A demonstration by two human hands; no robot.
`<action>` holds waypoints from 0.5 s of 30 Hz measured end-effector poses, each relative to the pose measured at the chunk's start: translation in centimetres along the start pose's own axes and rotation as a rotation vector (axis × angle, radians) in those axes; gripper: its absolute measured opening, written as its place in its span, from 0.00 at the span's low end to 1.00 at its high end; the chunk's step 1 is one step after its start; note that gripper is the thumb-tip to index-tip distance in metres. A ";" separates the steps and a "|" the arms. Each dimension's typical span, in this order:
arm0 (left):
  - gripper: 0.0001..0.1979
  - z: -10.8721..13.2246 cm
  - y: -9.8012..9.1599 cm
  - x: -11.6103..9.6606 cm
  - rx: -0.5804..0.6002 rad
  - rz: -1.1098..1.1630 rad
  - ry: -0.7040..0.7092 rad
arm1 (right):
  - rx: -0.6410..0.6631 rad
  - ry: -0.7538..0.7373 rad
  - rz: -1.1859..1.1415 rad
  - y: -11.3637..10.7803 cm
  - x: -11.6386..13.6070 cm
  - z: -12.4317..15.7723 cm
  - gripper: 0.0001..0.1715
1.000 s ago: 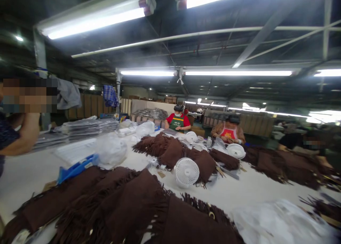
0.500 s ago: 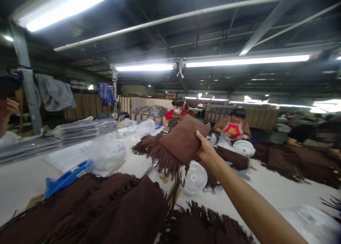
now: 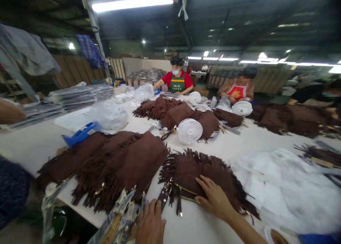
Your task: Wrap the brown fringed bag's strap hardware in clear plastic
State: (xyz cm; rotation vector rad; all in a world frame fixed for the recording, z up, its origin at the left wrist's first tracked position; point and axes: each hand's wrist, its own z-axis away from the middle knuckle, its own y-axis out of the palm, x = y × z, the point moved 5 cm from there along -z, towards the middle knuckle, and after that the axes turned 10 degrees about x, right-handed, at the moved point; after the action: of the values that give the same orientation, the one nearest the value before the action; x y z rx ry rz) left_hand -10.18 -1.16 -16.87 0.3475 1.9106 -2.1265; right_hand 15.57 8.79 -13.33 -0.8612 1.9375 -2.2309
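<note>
Head view: the fringed bag lies on the table, under the spread right hand. The left hand is by the dark strap; whether it grips cannot be told. Earlier, the right hand held a bag up.

Right hand had pulled back from mid-air over the far pile and now lay on the near-right fringed bag, fingers spread; the bag it had held up was out of the grasp. Left hand had come into view, fingertips by a dark strap. A short strap with gold clasp now showed just left of the nearest fan. View had dipped: front edge of the surface and plastic-wrapped straps came in. Green-apron co-worker had stretched an arm toward a clear plastic bag.
</note>
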 end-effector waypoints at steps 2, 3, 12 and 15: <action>0.21 0.1 -0.1 -0.7 0.021 -0.100 0.004 | -0.008 0.037 0.150 1.7 -0.3 1.9 0.34; 0.21 0.5 -0.2 -0.9 0.025 -0.129 0.013 | -0.014 0.047 0.189 2.1 -0.3 2.6 0.33; 0.20 8.2 -0.2 1.9 0.021 -0.308 0.025 | -0.076 -0.043 0.110 2.9 3.0 9.4 0.22; 0.12 8.5 0.3 -0.2 -0.054 -0.247 0.165 | -0.114 -0.001 0.065 3.0 4.3 10.7 0.21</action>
State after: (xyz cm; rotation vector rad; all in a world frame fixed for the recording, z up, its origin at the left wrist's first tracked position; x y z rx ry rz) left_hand -9.90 -9.68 -16.21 0.2971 2.2018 -2.2543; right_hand 15.79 -3.14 -14.01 -0.7989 2.0781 -2.1025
